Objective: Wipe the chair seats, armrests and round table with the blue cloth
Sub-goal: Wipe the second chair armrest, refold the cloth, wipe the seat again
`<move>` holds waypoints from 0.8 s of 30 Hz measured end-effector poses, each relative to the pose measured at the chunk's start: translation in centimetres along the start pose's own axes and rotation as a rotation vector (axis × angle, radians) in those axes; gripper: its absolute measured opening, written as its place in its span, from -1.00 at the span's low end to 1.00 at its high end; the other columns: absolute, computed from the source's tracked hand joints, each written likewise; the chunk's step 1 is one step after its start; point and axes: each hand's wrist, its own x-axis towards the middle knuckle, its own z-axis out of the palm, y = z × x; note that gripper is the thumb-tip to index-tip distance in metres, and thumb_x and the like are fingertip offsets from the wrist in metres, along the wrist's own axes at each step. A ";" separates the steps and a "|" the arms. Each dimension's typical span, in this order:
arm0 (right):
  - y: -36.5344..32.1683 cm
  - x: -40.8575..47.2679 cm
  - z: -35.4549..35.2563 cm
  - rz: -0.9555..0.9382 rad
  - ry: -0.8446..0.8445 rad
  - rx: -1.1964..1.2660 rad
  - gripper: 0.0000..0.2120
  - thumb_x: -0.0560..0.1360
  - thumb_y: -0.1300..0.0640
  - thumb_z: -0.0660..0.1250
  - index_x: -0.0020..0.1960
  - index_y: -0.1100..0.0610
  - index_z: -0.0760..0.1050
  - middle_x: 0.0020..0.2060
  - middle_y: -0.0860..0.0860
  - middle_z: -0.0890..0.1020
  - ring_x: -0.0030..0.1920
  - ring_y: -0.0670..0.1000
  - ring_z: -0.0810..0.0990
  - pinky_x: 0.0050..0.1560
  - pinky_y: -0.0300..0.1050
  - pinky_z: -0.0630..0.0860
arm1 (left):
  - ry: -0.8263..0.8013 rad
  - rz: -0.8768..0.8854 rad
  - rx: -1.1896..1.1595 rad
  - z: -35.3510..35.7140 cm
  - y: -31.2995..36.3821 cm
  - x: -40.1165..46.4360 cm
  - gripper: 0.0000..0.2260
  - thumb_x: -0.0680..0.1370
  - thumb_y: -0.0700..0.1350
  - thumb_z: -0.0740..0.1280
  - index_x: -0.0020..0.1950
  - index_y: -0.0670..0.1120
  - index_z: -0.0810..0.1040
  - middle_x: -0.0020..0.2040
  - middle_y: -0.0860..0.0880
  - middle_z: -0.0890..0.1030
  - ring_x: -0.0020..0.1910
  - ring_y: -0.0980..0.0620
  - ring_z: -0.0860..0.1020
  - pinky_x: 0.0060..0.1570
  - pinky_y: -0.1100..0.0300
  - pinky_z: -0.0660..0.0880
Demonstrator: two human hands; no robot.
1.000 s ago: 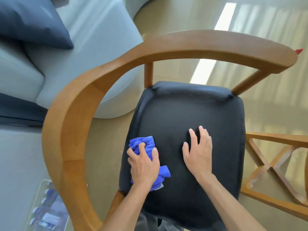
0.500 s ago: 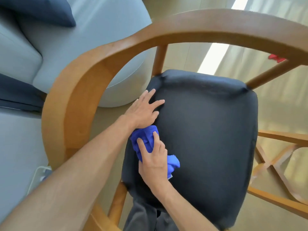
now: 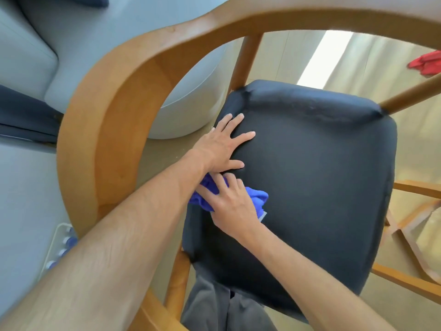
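Observation:
A wooden armchair with a curved rail (image 3: pixel 107 130) and a black padded seat (image 3: pixel 322 187) stands right below me. The bunched blue cloth (image 3: pixel 259 197) lies on the seat near its left edge. My right hand (image 3: pixel 231 206) lies on top of the cloth with its fingers curled over it, and cloth shows on both sides of the hand. Just beyond it, my left hand (image 3: pixel 219 146) rests flat on the seat's left side, fingers spread toward the back corner. My left forearm crosses over the seat's left edge.
A light grey sofa (image 3: pixel 107 44) with dark cushions stands close behind the chair's left rail. A wooden cross-frame (image 3: pixel 410 235) stands on the floor to the right. A red object (image 3: pixel 427 64) lies on the floor at far right. Small bottles (image 3: pixel 64 244) sit at lower left.
One second ago my left hand held the cloth and my right hand lay flat on the seat. Now my right hand holds the cloth and my left hand lies flat further back.

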 end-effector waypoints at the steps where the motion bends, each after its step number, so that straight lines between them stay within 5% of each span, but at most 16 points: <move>1: -0.6 0.5 0.2 0.054 0.028 0.009 -0.58 0.36 0.27 0.22 0.18 0.04 0.51 0.23 0.19 0.51 -0.14 0.18 0.44 -0.21 0.05 0.38 | -0.005 -0.001 -0.010 0.0 0.0 -0.1 -0.28 0.51 0.23 0.30 0.55 0.22 -0.01 0.57 0.01 -0.24 0.55 -0.04 -0.23 0.35 -0.08 0.29; 6: -2.9 -8.4 1.6 -0.392 -0.198 0.030 -0.71 0.43 0.24 0.20 0.09 -0.02 0.48 0.24 0.12 0.50 -0.18 0.10 0.36 -0.22 -0.04 0.33 | -0.042 -0.020 -0.086 0.0 0.0 -0.7 -0.29 0.52 0.19 0.32 0.55 0.20 -0.01 0.57 0.03 -0.28 0.54 -0.02 -0.28 0.46 -0.08 0.12; 10: 4.7 -13.1 -2.6 -0.549 -0.319 -0.088 -0.58 0.49 0.33 0.01 0.15 -0.09 0.41 0.29 0.03 0.45 -0.11 0.09 0.40 -0.13 -0.10 0.33 | -0.026 -0.064 -0.100 0.0 1.2 -0.6 -0.29 0.50 0.12 0.31 0.55 0.16 0.02 0.57 0.00 -0.28 0.54 -0.05 -0.29 0.50 -0.12 -0.02; 12: 10.5 -13.2 -5.9 -0.341 -0.150 -0.138 -0.55 0.41 0.36 0.13 0.18 -0.04 0.46 0.31 0.10 0.42 -0.06 0.16 0.49 -0.09 0.02 0.47 | 0.005 -0.089 -0.098 0.2 1.7 -0.3 -0.28 0.46 0.12 0.31 0.54 0.15 0.05 0.57 -0.01 -0.27 0.54 -0.06 -0.29 0.48 -0.13 -0.05; 15: 17.0 -13.0 -9.5 0.389 0.178 -0.090 -0.52 0.31 0.45 0.40 0.21 0.19 0.57 0.30 0.29 0.41 0.12 0.34 0.49 0.13 0.22 0.47 | 0.017 -0.125 -0.112 0.7 2.0 -0.2 -0.27 0.43 0.13 0.31 0.53 0.15 0.06 0.57 0.00 -0.27 0.53 -0.06 -0.31 0.48 -0.16 -0.07; 17: 16.3 -13.2 -9.1 0.676 0.285 -0.058 -0.49 0.29 0.46 0.42 0.23 0.24 0.55 0.31 0.33 0.37 0.23 0.36 0.42 0.27 0.24 0.39 | 0.012 -0.134 -0.102 1.0 2.2 -0.1 -0.27 0.42 0.13 0.32 0.53 0.15 0.06 0.57 0.00 -0.27 0.53 -0.07 -0.31 0.47 -0.17 -0.06; 19: 12.3 -15.6 -6.9 0.544 0.222 -0.066 -0.54 0.29 0.41 0.42 0.19 0.21 0.59 0.28 0.33 0.39 0.16 0.34 0.47 0.23 0.13 0.43 | 0.009 -0.142 -0.083 1.0 2.3 -0.3 -0.27 0.42 0.12 0.31 0.53 0.14 0.06 0.57 -0.02 -0.27 0.53 -0.09 -0.30 0.47 -0.17 -0.05; 22: 6.0 -22.0 -5.2 -0.034 -0.123 -0.125 -0.65 0.37 0.29 0.26 0.07 -0.03 0.55 0.21 0.16 0.39 -0.15 0.14 0.54 -0.15 -0.08 0.47 | 0.025 -0.155 -0.049 1.2 2.3 -0.8 -0.26 0.44 0.12 0.29 0.55 0.13 0.03 0.57 -0.03 -0.27 0.53 -0.10 -0.28 0.46 -0.18 0.01; 24: 7.0 -24.0 -5.8 -0.231 -0.271 -0.200 -0.56 0.28 0.27 0.28 0.06 -0.14 0.44 0.21 0.08 0.37 -0.18 0.07 0.49 -0.26 -0.13 0.45 | 0.045 -0.168 -0.031 1.6 2.5 -0.9 -0.27 0.45 0.11 0.27 0.56 0.12 0.02 0.57 -0.05 -0.25 0.54 -0.11 -0.26 0.45 -0.20 0.08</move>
